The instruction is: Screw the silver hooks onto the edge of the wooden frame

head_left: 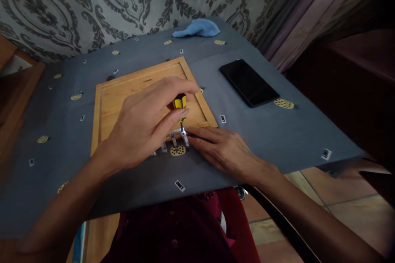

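Observation:
My left hand (145,117) is closed around the yellow-and-black handle of a screwdriver (180,102). The screwdriver stands nearly upright, its shaft pointing down at a metal hook rack (184,136). This rack lies along the near edge of a framed wooden panel (191,74), with several prongs sticking out towards me. Part of the rack and panel is hidden behind my left hand. My right hand (226,148) rests low on the table, its fingers close together and their tips against the rack's right end.
A grey-blue cloth with pineapple prints covers the table (247,139). A black phone (249,82) lies to the right of the panel. Near the patterned wall curtain sits a crumpled blue cloth (199,28). Wooden furniture (26,94) stands at the left.

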A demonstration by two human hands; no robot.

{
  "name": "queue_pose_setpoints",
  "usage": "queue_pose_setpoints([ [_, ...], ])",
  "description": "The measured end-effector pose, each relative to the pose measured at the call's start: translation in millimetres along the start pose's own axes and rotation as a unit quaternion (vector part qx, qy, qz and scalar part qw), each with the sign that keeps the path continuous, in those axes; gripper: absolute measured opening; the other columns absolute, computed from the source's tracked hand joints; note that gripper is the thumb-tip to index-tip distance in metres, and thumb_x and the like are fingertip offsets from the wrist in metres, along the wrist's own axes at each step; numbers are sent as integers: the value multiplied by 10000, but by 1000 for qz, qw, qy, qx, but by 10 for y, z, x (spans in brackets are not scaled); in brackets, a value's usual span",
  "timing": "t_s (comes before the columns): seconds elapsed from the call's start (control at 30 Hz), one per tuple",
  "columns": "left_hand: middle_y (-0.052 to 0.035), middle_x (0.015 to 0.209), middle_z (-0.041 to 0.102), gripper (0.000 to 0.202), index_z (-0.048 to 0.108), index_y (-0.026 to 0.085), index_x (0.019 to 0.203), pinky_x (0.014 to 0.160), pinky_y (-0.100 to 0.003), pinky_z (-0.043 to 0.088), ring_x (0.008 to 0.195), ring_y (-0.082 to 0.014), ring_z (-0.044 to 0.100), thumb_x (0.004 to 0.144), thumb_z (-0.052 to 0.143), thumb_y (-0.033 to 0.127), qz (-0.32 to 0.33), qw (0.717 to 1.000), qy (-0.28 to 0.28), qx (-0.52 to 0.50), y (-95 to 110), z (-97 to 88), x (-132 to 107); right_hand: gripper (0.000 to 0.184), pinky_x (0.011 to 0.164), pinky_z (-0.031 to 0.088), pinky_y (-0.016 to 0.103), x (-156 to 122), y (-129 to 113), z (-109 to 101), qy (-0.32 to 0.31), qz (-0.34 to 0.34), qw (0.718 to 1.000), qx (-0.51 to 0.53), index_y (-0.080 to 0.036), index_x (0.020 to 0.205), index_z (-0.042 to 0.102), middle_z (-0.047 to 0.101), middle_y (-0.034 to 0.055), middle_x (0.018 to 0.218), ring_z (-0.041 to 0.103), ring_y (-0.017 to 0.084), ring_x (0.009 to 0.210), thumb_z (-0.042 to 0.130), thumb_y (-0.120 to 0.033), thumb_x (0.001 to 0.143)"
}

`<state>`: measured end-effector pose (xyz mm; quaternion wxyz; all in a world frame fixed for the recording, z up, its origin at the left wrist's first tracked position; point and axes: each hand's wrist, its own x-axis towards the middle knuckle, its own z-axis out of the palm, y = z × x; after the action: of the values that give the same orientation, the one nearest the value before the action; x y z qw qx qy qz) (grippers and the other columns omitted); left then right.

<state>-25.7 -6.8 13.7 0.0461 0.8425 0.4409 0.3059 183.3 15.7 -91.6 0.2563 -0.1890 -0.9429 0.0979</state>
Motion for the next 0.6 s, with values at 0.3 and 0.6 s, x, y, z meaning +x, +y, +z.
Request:
queue_pose_setpoints([
  [0.3,-6,955,665,187,624,280,1104,763,-304,563,868,-176,668,918,609,279,-10,996,63,63,22,77,-1,292,829,606,395,-12,0,14,3,5,1000,3,-180,1188,646,659,106,1296,677,239,1099,461,-133,968],
  [0.6,16,1011,689,228,590,218,1114,828,-225,541,906,-114,652,899,622,151,6,997,49,55,33,37,22,306,817,608,379,-4,-3,10,3,0,1000,-3,-170,1201,643,661,110,1294,688,231,1070,448,-129,969],
])
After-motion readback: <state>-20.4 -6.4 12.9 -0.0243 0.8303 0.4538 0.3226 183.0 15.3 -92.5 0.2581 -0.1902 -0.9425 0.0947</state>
